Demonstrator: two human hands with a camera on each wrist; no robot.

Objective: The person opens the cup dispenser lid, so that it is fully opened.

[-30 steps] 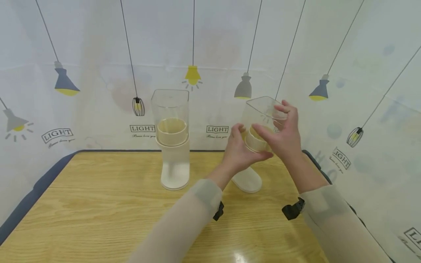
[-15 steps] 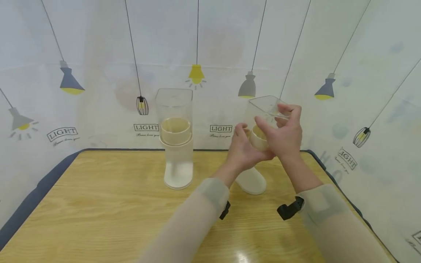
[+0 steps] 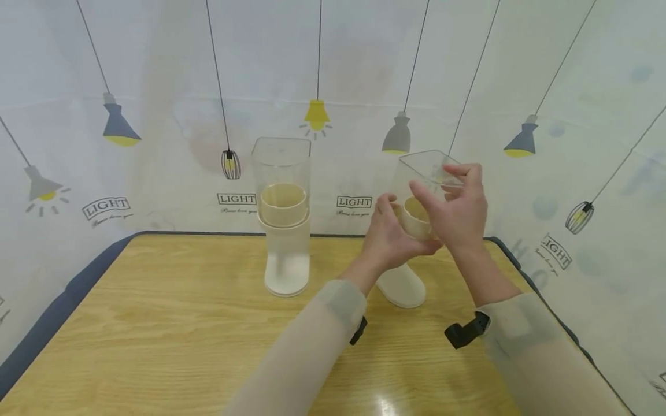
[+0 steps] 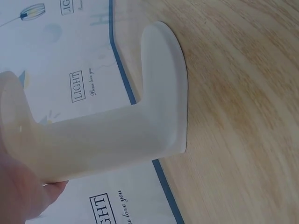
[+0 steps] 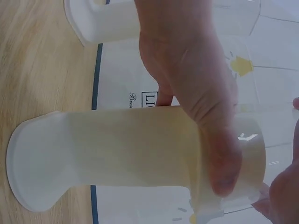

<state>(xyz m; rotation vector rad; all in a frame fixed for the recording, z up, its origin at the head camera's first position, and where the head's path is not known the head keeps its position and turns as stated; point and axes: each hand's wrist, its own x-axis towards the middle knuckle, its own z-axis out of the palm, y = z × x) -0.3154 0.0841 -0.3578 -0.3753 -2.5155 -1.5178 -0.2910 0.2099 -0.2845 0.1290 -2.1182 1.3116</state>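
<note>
In the head view, a white stand at right bears a clear, square-topped container with a cream ring in its lower part. It looks like a countertop dispenser, though the exact kind is uncertain. My left hand grips it low, round the collar, its thumb across the near side. Higher up, my right hand holds the clear wall near the rim, thumb at the front and fingers at the right. The right wrist view shows the left thumb over the collar. The hands partly hide the collar and container.
A matching white stand with clear container and cream ring stands to the left on the wooden table. A lamp-printed curtain hangs behind the table's dark back edge.
Everything has shifted slightly rightward in the head view, both dispensers alike. The right thumb has slid a little up the clear wall. Both hands keep their hold.
</note>
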